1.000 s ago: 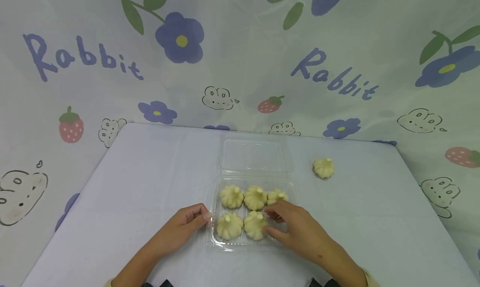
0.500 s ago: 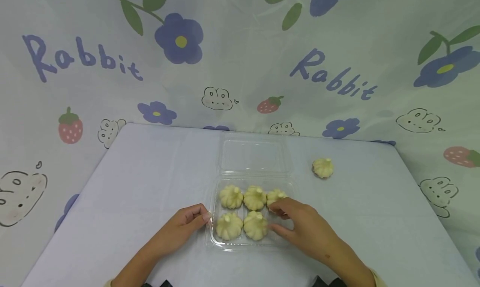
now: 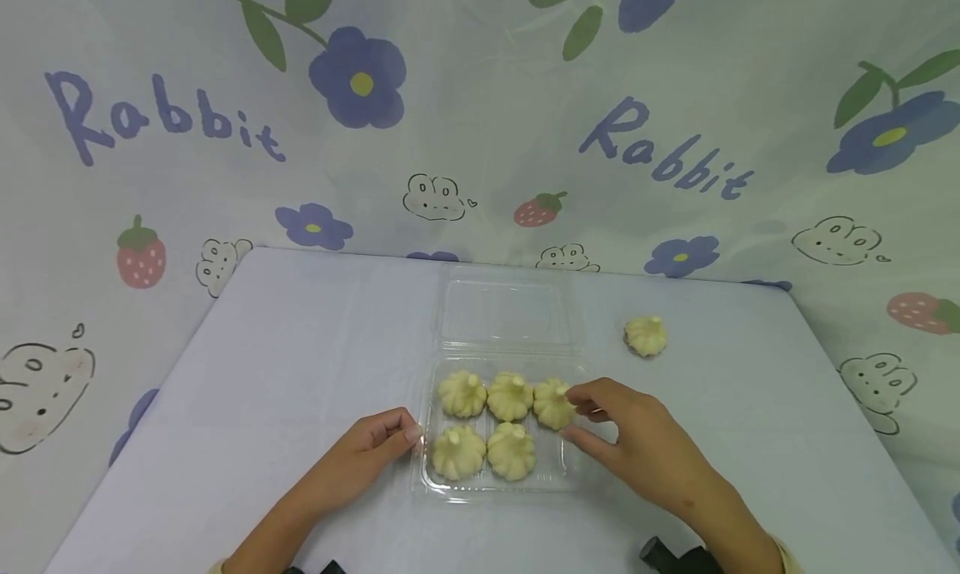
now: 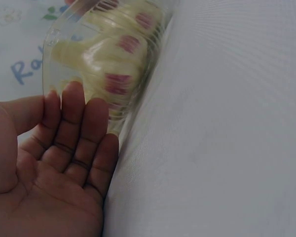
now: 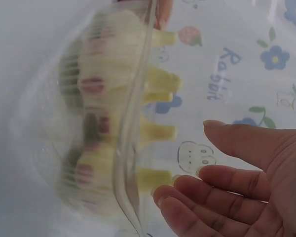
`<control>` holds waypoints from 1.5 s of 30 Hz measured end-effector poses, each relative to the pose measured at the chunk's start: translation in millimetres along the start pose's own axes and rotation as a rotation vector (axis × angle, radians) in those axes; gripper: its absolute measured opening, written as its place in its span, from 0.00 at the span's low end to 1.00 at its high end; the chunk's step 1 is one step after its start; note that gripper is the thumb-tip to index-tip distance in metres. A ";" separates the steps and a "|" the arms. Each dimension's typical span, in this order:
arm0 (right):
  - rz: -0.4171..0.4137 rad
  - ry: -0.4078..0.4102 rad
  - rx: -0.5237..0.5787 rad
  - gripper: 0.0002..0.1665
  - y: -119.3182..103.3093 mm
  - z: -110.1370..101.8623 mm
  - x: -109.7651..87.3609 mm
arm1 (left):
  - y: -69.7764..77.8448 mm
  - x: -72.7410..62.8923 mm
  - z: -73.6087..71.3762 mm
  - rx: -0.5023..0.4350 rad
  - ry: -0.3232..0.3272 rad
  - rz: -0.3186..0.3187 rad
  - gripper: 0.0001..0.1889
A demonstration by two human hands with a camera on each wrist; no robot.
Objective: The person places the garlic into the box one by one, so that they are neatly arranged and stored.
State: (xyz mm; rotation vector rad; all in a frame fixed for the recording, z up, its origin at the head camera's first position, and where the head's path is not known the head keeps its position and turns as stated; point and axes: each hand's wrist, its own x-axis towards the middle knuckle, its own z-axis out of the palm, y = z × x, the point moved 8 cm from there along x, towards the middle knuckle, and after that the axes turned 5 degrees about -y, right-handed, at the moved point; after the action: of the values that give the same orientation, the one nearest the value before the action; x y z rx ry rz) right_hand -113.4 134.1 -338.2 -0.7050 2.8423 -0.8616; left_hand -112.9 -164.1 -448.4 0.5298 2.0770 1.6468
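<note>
A clear plastic clamshell box (image 3: pixel 525 489) stands on the table with its lid (image 3: pixel 510 311) laid back. It holds pale garlic bulbs: three along the back row, two at the left and middle of the front row. My left hand (image 3: pixel 366 453) pinches the box's left rim between thumb and fingers, as the left wrist view shows. My right hand (image 3: pixel 637 436) hovers over the box's right side, thumb and fingers spread apart with nothing between them. In the head view its fingertips overlap the back-right garlic bulb (image 3: pixel 553 404). Purple patches mark the bulbs' sides (image 4: pixel 117 84).
Another garlic bulb (image 3: pixel 646 336) lies on the white tablecloth (image 3: pixel 315 332), behind and right of the box. A printed fabric backdrop (image 3: pixel 480 124) with flowers and rabbits rises behind the table.
My right hand has drawn back to the right from the box's front-right part, leaving the back-right bulb more visible. The left hand stays at the rim, and the bulbs keep their places.
</note>
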 end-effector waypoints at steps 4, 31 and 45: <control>0.003 0.032 -0.030 0.21 2.9 -10.7 -2.0 | 2.6 0.0 0.6 -0.007 -0.003 0.014 0.12; 0.065 0.106 -0.092 0.26 40.0 -50.3 -1.1 | -3.8 0.4 0.3 0.019 0.005 -0.013 0.13; 0.077 0.209 -0.148 0.32 67.6 -69.4 -0.6 | -3.9 0.6 0.1 0.013 0.006 -0.027 0.13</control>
State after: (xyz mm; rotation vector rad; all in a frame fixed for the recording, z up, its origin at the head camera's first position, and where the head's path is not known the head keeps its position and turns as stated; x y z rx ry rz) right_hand -155.0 218.9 -317.0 -0.5445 3.1224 -0.7605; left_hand -113.4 -164.6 -452.2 0.4994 2.0919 1.6223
